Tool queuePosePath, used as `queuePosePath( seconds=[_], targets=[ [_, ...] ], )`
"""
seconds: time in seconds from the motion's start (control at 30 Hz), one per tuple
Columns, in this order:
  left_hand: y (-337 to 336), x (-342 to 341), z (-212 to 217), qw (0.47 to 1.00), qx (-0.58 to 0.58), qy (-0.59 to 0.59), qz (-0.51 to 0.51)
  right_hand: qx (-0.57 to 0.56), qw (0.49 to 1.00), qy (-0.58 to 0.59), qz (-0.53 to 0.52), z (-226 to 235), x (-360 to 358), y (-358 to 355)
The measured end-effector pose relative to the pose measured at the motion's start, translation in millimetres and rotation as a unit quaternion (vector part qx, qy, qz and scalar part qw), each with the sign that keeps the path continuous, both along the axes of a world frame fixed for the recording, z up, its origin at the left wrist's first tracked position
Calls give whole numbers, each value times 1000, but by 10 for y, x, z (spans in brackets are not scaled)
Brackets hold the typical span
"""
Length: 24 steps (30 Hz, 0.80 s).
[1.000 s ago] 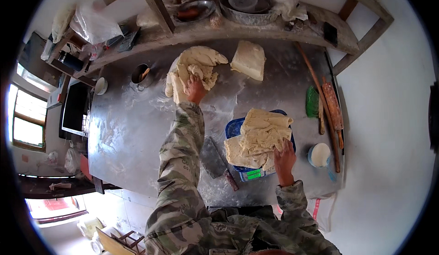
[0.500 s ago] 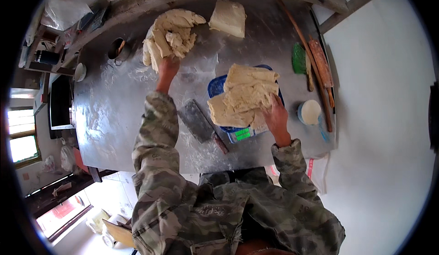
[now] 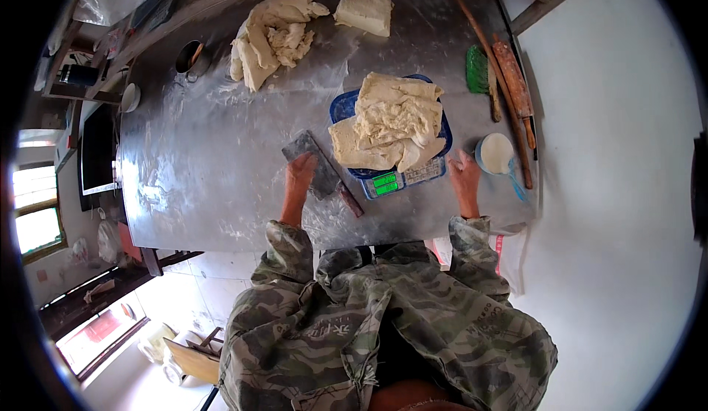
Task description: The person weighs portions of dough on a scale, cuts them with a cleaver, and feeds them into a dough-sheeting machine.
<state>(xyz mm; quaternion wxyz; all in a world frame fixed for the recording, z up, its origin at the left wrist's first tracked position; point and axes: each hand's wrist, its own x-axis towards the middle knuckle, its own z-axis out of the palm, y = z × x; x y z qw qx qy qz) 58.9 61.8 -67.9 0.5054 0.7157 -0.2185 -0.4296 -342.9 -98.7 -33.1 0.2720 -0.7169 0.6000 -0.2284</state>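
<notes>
A heap of pale dough (image 3: 398, 119) lies in a blue tray (image 3: 343, 106) on a digital scale (image 3: 425, 173) with a lit green display. My left hand (image 3: 300, 172) is over the left edge of a dark cleaver (image 3: 323, 178) that lies flat left of the scale. Its fingers bend downward and their tips are hidden, so I cannot tell whether they grip the blade. Just right of the scale, my right hand (image 3: 464, 177) is open and holds nothing, fingers somewhat apart. Close beside it stands a light blue handled cup (image 3: 495, 153) with white contents.
More dough (image 3: 273, 38) and a dough block (image 3: 364, 8) lie at the back of the floury metal table (image 3: 199, 160). A green-bristled brush (image 3: 478, 70), a rolling pin (image 3: 514, 79) and a long wooden stick (image 3: 490, 49) lie along the right edge. A metal mug (image 3: 190, 58) stands far left.
My left hand has left the back dough heap and come nearer, to the cleaver. My right hand has let go of the dough on the scale and moved right. The view has tilted slightly.
</notes>
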Motion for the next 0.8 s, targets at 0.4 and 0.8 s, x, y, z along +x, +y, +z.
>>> queuePosePath(
  seconds=[0.4, 0.8],
  targets=[
    [-12, -299, -150, 990, 39, -124, -48, 66, 995, -63, 26, -146, -2, 58],
    [-386, 135, -24, 972, 13, -231, -40, -13, 995, -83, -52, -136, 64, -224]
  ],
)
